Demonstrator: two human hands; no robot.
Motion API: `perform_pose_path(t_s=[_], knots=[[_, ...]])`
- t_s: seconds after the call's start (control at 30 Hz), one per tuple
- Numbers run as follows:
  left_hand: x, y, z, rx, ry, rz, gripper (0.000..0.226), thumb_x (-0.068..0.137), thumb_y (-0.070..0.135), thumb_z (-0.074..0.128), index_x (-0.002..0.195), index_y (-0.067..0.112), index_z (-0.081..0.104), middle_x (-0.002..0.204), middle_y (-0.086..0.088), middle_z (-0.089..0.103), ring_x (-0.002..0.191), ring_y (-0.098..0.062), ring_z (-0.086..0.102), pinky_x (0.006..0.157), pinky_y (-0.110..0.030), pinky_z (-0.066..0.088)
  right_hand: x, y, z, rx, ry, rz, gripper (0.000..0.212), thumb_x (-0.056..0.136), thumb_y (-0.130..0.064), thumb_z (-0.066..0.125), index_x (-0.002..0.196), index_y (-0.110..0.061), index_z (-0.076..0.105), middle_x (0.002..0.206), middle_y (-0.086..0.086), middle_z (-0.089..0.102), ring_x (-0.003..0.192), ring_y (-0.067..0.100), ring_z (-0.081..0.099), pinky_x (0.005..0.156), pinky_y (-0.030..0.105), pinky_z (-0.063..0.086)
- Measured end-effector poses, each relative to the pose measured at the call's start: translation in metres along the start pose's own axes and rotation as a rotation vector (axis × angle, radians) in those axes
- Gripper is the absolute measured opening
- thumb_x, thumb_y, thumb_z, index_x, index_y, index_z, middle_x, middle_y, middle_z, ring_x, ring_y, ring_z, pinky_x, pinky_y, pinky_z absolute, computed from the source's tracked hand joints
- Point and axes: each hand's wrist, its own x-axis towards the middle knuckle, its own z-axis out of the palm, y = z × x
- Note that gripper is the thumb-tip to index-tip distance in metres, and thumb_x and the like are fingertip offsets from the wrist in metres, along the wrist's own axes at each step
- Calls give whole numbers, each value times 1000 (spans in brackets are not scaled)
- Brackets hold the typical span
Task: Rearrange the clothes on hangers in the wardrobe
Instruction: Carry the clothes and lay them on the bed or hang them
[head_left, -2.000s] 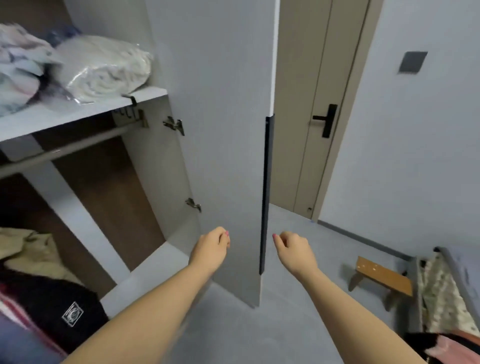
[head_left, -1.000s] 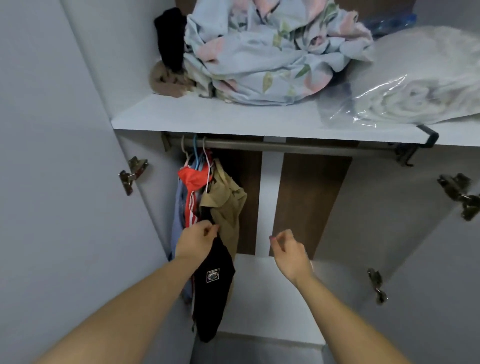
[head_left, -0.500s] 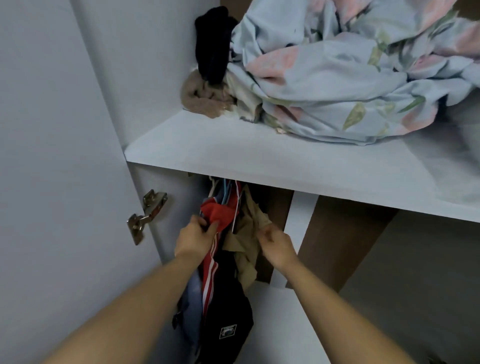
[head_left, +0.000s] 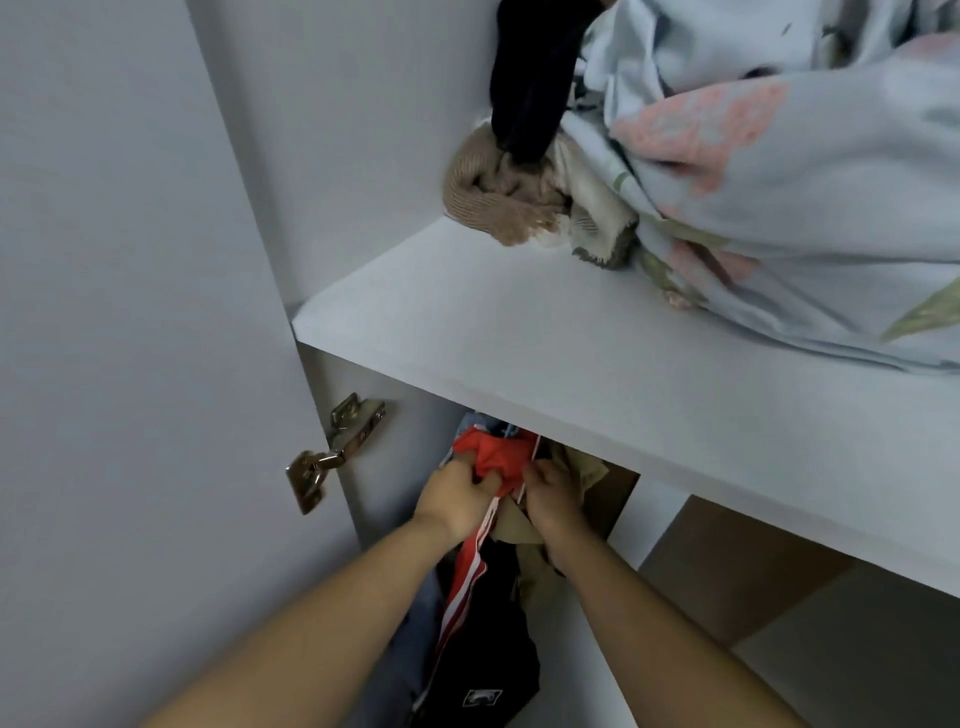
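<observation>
Several garments hang bunched at the left end of the wardrobe, just under the white shelf. A red top with white stripes hangs in front, over a black piece with a small logo. A khaki garment hangs to its right and a blue one to its left. My left hand grips the red top near its shoulder. My right hand closes on the red top's right edge, against the khaki garment. The shelf hides the hangers and the rail.
The open left door stands close on my left, with a metal hinge on the wardrobe's side wall. On the shelf lie a floral quilt, a black garment and a tan knitted item.
I have turned from the right door to the hanging clothes and moved closer. Both hands rose and closed on the red top, the right hand moving in from the khaki garment.
</observation>
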Motion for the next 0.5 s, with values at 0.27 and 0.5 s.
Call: perform_pose_path(t_s=[0.27,0.5], knots=[[-23,15,11,-285,41,85,15,97,10,48,112,14,44,88,-2,59,71,-1,53,61,-1,42,-2,18,-18,186,32,32,28,85,-47,47,92,-29,67,108,5,68,106,26,62,100,46,47],[-42,25,0,-283,64,277,27,98,5,44,125,7,46,83,14,53,69,6,50,61,0,39,-50,-10,-36,412,62,-16,26,99,-25,47,84,-11,63,74,6,60,73,20,56,72,29,43]])
